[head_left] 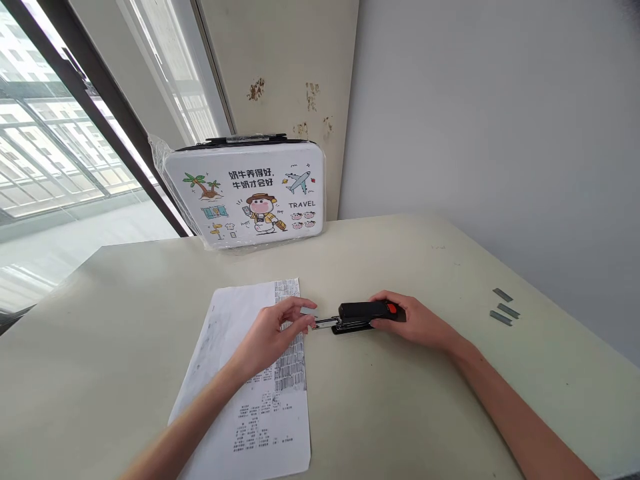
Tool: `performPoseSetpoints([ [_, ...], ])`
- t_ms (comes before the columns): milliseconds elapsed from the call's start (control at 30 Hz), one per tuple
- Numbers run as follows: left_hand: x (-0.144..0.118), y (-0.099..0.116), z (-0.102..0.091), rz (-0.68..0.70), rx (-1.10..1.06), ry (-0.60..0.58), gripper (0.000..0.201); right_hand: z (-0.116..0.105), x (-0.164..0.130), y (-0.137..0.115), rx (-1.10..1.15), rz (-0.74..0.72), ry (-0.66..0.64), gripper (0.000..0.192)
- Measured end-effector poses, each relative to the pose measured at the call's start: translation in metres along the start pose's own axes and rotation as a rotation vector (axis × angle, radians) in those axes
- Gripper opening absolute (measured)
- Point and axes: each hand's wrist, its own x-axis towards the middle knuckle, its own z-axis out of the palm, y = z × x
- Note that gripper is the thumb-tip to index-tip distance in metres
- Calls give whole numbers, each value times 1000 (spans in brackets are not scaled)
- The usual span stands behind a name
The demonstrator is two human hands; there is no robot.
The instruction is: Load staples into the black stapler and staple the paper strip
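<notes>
My right hand (407,319) grips the rear of a black stapler (361,311) with a red-orange patch near its back end. The stapler lies on the table with its front pointing left, and a thin metal tray (327,323) sticks out of that front. Between the thumb and fingers of my left hand (277,332) is a small grey staple strip (309,311), partly covered by the fingers. The left thumb tip is at the tray's outer end. Under my left hand and forearm lie printed sheets of paper (280,440).
Several grey staple strips (509,311) lie on the table (400,413) at the right. A white cartoon-printed case (250,200) in clear plastic stands upright at the back. A grey wall (475,120) borders the right side, and a window (60,133) is at the left.
</notes>
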Motion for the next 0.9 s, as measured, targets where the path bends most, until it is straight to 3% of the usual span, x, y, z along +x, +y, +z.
performPoseSetpoints([
  [167,0,-4,5,98,188,68,21,0,0,-1,-5,-8,-1,39],
  [300,1,-10,14,180,188,100,19,0,0,0,-3,-5,-10,39],
  [900,4,-8,36,172,239,120,20,0,0,-2,14,-12,-22,36],
])
